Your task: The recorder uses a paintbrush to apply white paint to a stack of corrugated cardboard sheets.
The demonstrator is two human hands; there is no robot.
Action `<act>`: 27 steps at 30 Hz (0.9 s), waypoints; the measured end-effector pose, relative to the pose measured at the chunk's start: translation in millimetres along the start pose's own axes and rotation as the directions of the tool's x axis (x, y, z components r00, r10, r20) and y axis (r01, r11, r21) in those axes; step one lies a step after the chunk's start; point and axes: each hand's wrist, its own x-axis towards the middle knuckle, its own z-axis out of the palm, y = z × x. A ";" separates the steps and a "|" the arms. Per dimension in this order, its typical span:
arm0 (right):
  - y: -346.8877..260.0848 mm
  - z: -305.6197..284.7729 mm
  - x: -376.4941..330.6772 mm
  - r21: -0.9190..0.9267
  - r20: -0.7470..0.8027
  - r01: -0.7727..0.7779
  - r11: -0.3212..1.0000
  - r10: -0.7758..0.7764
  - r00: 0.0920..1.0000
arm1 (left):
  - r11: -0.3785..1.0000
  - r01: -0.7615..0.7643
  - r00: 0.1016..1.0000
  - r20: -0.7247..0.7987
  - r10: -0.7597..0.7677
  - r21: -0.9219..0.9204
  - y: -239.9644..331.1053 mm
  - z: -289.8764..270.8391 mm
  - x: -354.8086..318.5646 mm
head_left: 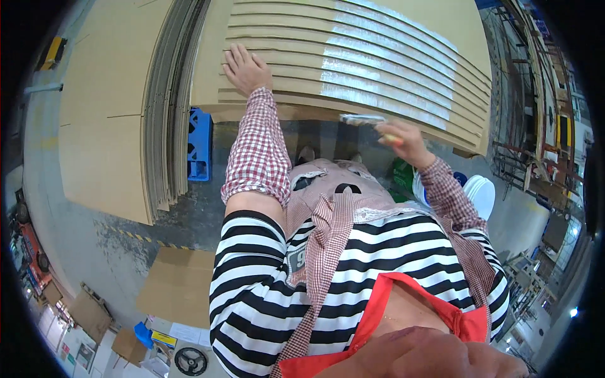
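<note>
In front of me lie overlapping brown cardboard sheets [271, 41], fanned so that their edges form parallel steps. A white, wet-looking coating [384, 60] covers a broad band across their middle and right. My left hand [249, 69] rests flat on the uncoated left part of the sheets, fingers spread. A brush [362, 119] with an orange-red handle is gripped in my right hand [406, 142]. Its head points left, just off the near edge of the sheets, apart from them as far as I can tell.
A tall stack of cardboard [107, 113] stands at the left, beside a blue plastic pallet [200, 145]. Round white lids or buckets [482, 195] and a green object [403, 178] sit by my right arm. Metal racks [513, 154] line the right. Behind me is a black handwheel [191, 361].
</note>
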 end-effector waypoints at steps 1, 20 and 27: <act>4.3 -9.3 -3.1 -0.035 -0.045 -0.108 0.993 0.107 0.993 | 1.000 -0.005 1.000 -0.005 0.005 0.005 -0.3 -0.1 0.5; 30.6 -34.9 63.0 -0.040 -0.508 -0.153 0.987 0.111 0.854 | 0.996 0.013 0.994 0.107 -0.022 0.090 3.0 -8.6 4.1; 95.5 -36.0 175.2 -0.014 -0.491 -0.250 0.968 0.211 0.845 | 0.995 -0.006 0.995 0.097 -0.004 0.097 4.7 -10.2 3.2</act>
